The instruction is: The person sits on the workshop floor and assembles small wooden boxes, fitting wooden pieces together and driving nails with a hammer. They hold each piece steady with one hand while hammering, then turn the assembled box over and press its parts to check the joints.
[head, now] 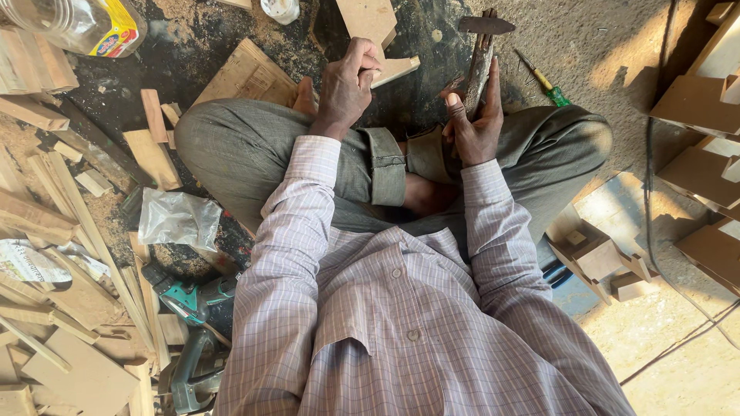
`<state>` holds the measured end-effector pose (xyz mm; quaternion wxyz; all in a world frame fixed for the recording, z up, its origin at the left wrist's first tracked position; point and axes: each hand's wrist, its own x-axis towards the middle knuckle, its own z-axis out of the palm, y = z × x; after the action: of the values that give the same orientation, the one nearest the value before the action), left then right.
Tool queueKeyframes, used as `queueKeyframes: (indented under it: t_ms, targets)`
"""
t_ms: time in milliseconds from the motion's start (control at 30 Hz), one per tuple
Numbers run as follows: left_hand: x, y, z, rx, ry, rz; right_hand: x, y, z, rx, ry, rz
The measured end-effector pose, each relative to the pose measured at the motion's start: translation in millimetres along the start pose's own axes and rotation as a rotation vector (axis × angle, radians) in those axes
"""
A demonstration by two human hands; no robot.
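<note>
While seated: hammer (479, 62) in right hand (472, 127)

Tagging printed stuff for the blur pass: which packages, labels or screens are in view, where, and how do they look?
Clear plastic jar: top left corner, lying on its side, yellow label with red and blue patches.
Clear plastic bag: on the floor left of the person's knee, crumpled, no print visible.
Printed paper scrap: left edge among wood strips, white with dark print, creased.
No screens or signs.

The hammer (479, 58) has a rough, worn wooden handle and dull dark metal head. Pale matt wood offcuts (153, 158) lie in sawdust by a glossy clear plastic bag (179, 219).
</note>
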<state>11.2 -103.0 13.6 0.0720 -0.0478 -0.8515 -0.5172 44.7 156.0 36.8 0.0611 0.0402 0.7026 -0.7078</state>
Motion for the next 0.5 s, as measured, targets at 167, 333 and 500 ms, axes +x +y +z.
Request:
queueKeyframes:
  t_ms: [167,333,500]
  targets:
    - [0.0,-3.6,1.8,0.015,0.002,0.018,1.3,-1.2,0.2,-0.003,0.008,0.012]
    - [0.2,-5.5,2.7,0.078,-0.020,0.024,1.0,-5.0,3.5,-0.004,0.014,0.077]
    - [-0.6,-11.4,5.2,0.126,-0.047,0.016,-1.9,-18.6,6.1,-0.125,-0.045,0.050]
